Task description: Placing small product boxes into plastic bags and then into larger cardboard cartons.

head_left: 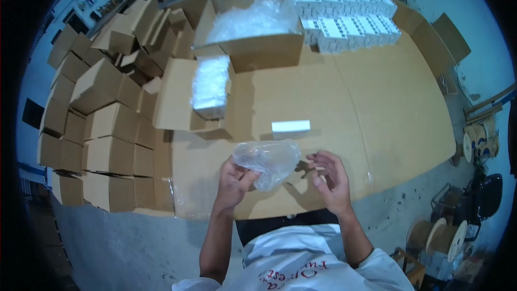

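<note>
One clear plastic bag (274, 161), crumpled: hanging above the near part of the worktop (398, 113), between the hands. Left hand (235, 184): grip clamping on the bag's left side, thumb pressing the film. Right hand (331, 179): grip standing apart, fingers curving, just beside the bag's right end. One white box (291, 126): lying beyond the bag. One smaller carton (175, 94): holding film-wrapped packs (211, 83), left of the white box. One large carton (264, 54): standing behind, holding heaped clear plastic (250, 21). Stacked white boxes (344, 24): standing to its right. Brown cartons (109, 156): standing grouped at left.
</note>
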Motion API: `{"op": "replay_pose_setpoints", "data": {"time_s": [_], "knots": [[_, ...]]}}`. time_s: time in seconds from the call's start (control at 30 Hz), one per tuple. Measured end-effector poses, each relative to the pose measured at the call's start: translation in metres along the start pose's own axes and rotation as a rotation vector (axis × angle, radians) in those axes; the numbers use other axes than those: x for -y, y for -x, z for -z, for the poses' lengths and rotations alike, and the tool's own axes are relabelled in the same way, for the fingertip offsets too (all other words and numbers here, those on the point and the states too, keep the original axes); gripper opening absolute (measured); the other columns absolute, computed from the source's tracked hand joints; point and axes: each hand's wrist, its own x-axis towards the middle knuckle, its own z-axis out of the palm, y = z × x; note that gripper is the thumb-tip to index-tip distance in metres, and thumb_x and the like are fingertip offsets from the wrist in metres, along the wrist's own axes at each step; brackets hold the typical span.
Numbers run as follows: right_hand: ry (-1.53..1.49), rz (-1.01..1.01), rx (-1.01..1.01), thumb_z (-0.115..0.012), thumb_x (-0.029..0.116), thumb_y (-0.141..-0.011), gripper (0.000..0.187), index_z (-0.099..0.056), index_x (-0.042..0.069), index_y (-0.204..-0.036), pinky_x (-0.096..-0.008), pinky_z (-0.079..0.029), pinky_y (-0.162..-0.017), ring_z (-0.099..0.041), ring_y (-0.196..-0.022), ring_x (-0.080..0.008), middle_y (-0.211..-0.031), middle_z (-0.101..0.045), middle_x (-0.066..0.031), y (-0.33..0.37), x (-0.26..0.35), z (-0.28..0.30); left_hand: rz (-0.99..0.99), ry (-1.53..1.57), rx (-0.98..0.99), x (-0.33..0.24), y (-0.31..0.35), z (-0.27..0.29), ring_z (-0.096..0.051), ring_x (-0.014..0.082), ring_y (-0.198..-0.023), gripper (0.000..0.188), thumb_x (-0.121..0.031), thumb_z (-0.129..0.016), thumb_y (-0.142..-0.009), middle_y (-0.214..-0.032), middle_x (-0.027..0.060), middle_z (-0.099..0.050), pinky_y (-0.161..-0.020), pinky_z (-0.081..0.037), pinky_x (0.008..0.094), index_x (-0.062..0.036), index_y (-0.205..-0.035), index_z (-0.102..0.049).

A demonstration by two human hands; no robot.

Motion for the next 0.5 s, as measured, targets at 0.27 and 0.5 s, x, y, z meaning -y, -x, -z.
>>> {"op": "replay_pose_setpoints", "data": {"time_s": [0.27, 0.5], "knots": [[-0.096, -0.063, -0.057, -0.071, -0.011, -0.086, 0.057, -0.047, 0.002, -0.136, -0.0217, -0.047, -0.076, -0.058, -0.084, -0.0073, -0.096, -0.062, -0.0017, 0.012, -0.055, -0.014, 0.162, 0.230, 0.074, 0.069, 0.029, 0.003, -0.060, 0.0182, -0.119, 0.052, 0.008, -0.066, -0.089, -0.127, 0.0092, -0.061, -0.103, -0.048, 0.0345, 0.0008, -0.138, -0.051], [-0.030, -0.104, -0.046, -0.070, -0.011, -0.085, 0.059, -0.046, 0.003, -0.137, -0.0209, -0.046, -0.073, -0.058, -0.083, -0.0062, -0.097, -0.061, -0.0019, 0.020, -0.046, -0.007, 0.167, -0.211, -0.050, 0.056, 0.031, -0.019, -0.062, 0.0185, -0.115, 0.047, 0.008, -0.065, -0.092, -0.127, 0.0124, -0.062, -0.099, -0.051, 0.0317, 0.0044, -0.136, -0.049]]}}
